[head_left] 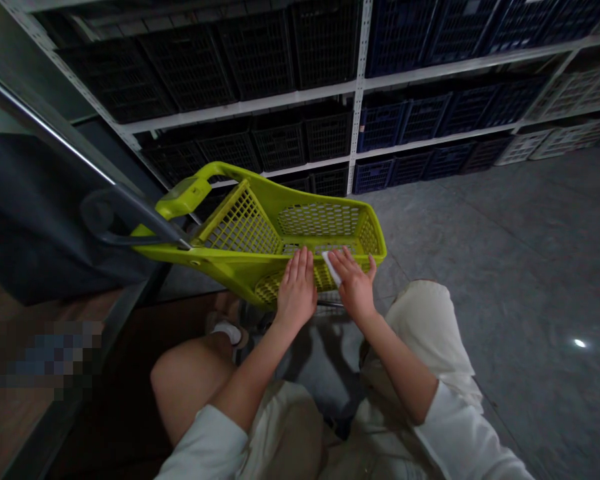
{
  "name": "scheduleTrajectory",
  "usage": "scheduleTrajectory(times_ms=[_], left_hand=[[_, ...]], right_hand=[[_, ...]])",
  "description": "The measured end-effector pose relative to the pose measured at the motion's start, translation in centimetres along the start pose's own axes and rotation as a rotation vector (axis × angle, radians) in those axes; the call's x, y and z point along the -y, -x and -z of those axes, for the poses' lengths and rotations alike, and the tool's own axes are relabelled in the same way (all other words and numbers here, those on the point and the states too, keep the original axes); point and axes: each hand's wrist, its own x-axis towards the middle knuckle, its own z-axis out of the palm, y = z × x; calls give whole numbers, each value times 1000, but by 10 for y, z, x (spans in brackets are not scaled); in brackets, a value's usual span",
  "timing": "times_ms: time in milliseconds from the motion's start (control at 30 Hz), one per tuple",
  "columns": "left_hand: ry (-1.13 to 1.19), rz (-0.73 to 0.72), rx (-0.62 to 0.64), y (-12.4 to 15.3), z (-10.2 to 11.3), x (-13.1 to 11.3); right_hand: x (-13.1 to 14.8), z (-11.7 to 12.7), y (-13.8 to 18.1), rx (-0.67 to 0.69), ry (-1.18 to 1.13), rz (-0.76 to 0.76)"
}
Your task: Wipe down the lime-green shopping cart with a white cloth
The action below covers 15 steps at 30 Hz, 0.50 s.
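A lime-green plastic shopping cart [220,261] with mesh sides is in front of my knees, its handle end to the left. My left hand [297,290] lies flat against the near side, fingers stretched out and together at the rim. To its right, my right hand [356,285] presses a folded white piece of cloth or tissue [331,269] to the same near side. Its fingers reach the rim, with the thumb side toward my left hand. Most of the white piece is hidden under the palm. The visible part of the basket's inside holds nothing I can make out.
White metal shelving [357,87] stands behind the cart, with rows of black crates [257,53], blue crates [425,120] and pale crates [525,143]. A metal pole [55,127] slants in at left beside a dark cover [25,207]. Grey floor [530,267] extends to the right.
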Motion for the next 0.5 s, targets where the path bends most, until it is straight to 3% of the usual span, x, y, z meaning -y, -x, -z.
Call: scheduleTrajectory(times_ms=[167, 267, 367, 500], left_hand=[[-25, 14, 24, 0, 1, -2], [-14, 15, 12, 0, -1, -2], [-4, 21, 1, 0, -2, -3], [-4, 32, 15, -1, -2, -5]], right_hand=[[-68, 20, 24, -94, 98, -194], [-84, 24, 29, -148, 66, -291], [-64, 19, 22, -167, 46, -320], [-1, 5, 1, -45, -12, -201]])
